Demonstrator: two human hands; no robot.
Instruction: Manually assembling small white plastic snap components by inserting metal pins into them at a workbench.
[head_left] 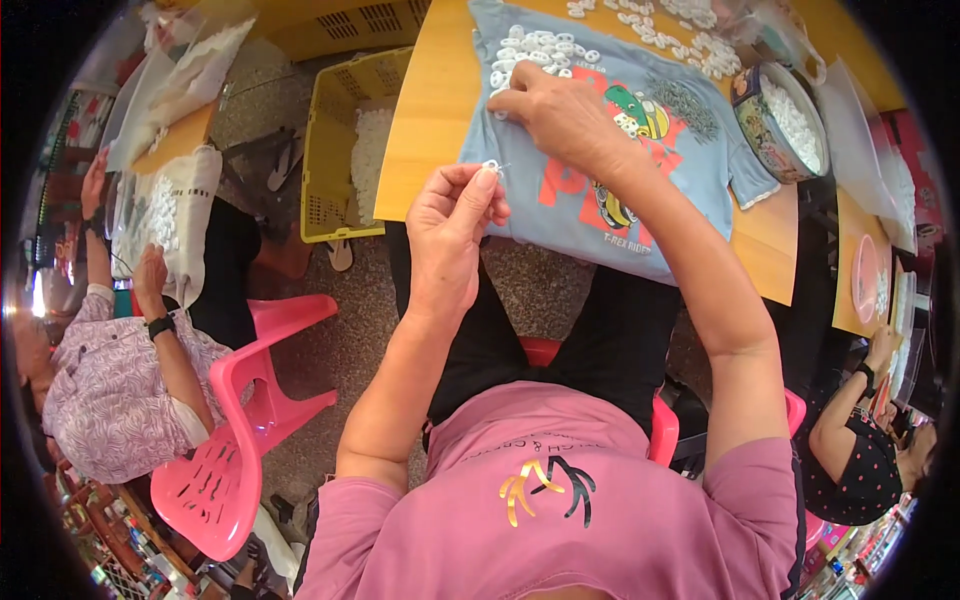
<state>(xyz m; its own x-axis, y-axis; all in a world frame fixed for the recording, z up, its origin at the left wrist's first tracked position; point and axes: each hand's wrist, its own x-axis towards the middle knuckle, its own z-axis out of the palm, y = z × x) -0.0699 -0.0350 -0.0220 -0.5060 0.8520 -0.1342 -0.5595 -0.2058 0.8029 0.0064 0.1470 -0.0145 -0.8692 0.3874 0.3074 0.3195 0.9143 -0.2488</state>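
My left hand is raised just off the near left edge of the blue T-shirt. Its thumb and fingers pinch a small white plastic piece with a thin metal bit sticking out. My right hand reaches across the shirt to the near left side of a pile of white oval plastic pieces. Its fingertips are closed on one of those pieces, mostly hidden by the fingers. A heap of small grey metal pins lies on the shirt, right of my right hand.
A round tin of white bits stands at the right. More white pieces lie along the table's far side. A yellow crate stands left of the table. People work at tables on both sides; a pink chair is at left.
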